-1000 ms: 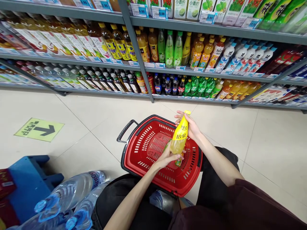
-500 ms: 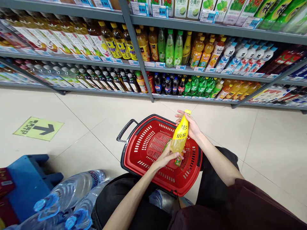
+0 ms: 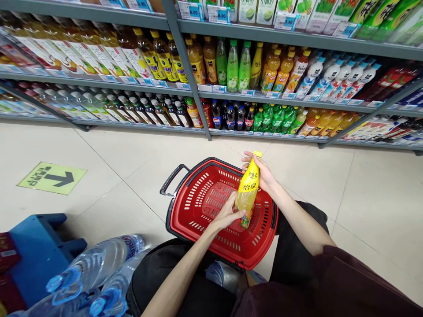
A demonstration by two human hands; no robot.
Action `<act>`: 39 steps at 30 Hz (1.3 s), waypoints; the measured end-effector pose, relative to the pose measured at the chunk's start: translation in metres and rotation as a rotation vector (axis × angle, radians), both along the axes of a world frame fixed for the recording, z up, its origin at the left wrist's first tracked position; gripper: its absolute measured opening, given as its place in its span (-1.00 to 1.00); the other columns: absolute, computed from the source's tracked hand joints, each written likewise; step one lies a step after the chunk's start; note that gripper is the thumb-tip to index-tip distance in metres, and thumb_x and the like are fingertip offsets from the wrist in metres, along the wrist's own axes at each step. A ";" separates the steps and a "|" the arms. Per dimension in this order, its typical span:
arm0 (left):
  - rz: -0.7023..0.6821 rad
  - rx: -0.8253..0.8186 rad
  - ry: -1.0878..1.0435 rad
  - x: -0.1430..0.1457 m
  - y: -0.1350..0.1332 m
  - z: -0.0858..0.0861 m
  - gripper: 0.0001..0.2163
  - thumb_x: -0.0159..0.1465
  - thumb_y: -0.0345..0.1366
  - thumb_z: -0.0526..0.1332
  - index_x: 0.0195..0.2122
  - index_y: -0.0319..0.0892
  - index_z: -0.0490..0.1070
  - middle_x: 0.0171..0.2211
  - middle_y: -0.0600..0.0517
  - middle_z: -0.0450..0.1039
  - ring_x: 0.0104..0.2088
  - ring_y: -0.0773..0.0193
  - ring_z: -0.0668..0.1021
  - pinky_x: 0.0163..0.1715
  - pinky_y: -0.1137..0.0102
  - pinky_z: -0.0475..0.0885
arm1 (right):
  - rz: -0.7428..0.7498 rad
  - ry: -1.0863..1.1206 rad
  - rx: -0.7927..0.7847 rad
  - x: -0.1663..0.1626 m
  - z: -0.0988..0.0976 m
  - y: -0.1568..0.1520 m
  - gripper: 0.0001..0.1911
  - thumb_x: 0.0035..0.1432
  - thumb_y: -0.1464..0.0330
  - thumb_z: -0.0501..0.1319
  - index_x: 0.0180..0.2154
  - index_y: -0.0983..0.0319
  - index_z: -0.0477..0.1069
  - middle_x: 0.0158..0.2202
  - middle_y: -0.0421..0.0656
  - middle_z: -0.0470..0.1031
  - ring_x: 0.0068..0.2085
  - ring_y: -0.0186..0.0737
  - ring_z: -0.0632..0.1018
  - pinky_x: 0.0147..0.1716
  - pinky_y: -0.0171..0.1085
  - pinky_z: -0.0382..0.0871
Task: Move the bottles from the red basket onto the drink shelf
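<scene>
Yellow bottle, clasped by left hand and right hand, hides something in the basket.

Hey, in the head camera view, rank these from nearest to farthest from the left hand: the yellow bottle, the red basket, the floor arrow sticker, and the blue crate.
1. yellow bottle: held in the left hand.
2. red basket: directly beneath the hand.
3. blue crate: far left, at the lower edge.
4. floor arrow sticker: far left on the tiles, only slightly farther than the crate.

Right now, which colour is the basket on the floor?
Red basket, with a black rim and handle; head view shows it.
</scene>
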State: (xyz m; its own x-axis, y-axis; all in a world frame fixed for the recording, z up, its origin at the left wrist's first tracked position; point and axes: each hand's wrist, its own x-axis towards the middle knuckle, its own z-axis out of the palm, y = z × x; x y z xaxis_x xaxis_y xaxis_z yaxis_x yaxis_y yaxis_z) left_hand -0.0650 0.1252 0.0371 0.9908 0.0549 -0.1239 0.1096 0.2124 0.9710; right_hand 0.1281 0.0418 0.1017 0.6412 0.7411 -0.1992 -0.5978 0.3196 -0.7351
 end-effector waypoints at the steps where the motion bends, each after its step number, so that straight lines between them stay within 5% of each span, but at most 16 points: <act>1: 0.018 0.047 -0.018 0.000 0.000 0.000 -0.31 0.19 0.14 0.39 0.23 -0.14 0.35 0.03 -0.09 0.31 0.06 0.03 0.43 0.05 0.19 0.40 | -0.002 0.002 0.007 0.000 0.000 0.000 -0.62 0.21 0.12 0.39 -0.02 0.17 0.56 -0.20 -0.20 0.66 -0.35 -0.33 0.64 -0.32 -0.34 0.63; 8: 0.101 0.276 -0.035 0.000 0.002 -0.002 -0.41 0.16 0.13 0.42 0.07 -0.19 0.51 -0.16 -0.02 0.35 -0.12 0.12 0.40 -0.04 0.24 0.36 | -0.021 0.009 0.002 0.001 -0.003 0.000 -0.62 0.23 0.12 0.38 -0.01 0.18 0.55 -0.19 -0.21 0.65 -0.36 -0.35 0.63 -0.32 -0.35 0.62; 20: -0.008 -0.149 0.002 0.000 -0.004 0.006 -0.40 0.18 -0.03 0.45 0.17 -0.20 0.43 0.01 -0.11 0.54 -0.04 0.07 0.58 0.03 0.23 0.43 | 0.016 -0.067 -0.029 -0.002 0.002 -0.002 -0.64 0.26 0.13 0.33 0.01 0.16 0.49 -0.25 -0.20 0.65 -0.38 -0.31 0.62 -0.33 -0.31 0.59; 29: -0.140 -0.269 -0.040 -0.003 -0.006 0.012 -0.42 0.30 0.01 0.34 0.23 -0.23 0.37 -0.13 -0.13 0.62 -0.29 0.16 0.63 -0.18 0.26 0.49 | 0.131 -0.048 0.000 -0.004 0.008 -0.004 -0.60 0.33 0.14 0.13 0.14 0.11 0.31 -0.23 -0.18 0.64 -0.34 -0.17 0.66 -0.39 -0.20 0.60; 39: -0.039 -0.395 -0.020 0.003 -0.007 -0.007 -0.38 0.18 0.05 0.42 0.15 -0.22 0.39 -0.06 -0.22 0.59 -0.33 0.13 0.64 -0.28 0.25 0.52 | -0.017 -0.095 0.017 -0.015 0.002 0.003 -0.47 0.19 0.19 0.39 0.15 0.04 0.36 -0.29 -0.25 0.59 -0.27 -0.19 0.67 -0.31 -0.21 0.61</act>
State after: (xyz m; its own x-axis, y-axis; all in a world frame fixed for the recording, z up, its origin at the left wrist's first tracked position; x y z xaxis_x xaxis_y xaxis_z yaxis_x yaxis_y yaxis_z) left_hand -0.0617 0.1180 0.0305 0.9936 -0.0307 -0.1090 0.1072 0.5663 0.8172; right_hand 0.1135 0.0447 0.1037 0.6691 0.7328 -0.1237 -0.5197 0.3424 -0.7827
